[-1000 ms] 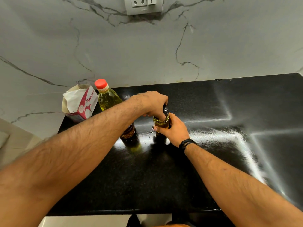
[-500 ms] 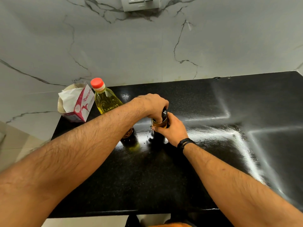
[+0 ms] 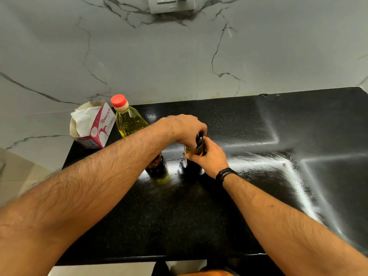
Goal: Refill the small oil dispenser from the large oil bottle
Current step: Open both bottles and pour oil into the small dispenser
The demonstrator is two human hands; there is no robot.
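The small glass oil dispenser [image 3: 196, 151] stands upright on the black counter [image 3: 199, 216], amber oil showing under its black top [image 3: 199, 138]. My right hand [image 3: 211, 156] wraps around its body from the right. My left hand [image 3: 186, 129] reaches over from the left and grips the black top from above. The large oil bottle [image 3: 129, 124], with yellow oil and a red cap [image 3: 118, 100], stands upright behind my left forearm, which hides its lower half.
An opened pink-and-white tissue box [image 3: 92, 125] sits at the counter's back left corner beside the large bottle. A marble wall with a socket plate [image 3: 172, 4] rises behind. The counter's front edge [image 3: 139, 257] is near my body; its left edge drops to a pale floor.
Both hands have stayed on the dispenser, the left shifting slightly on the black top. My head has tilted a little, so the scene sits slightly lower and the socket moved up.
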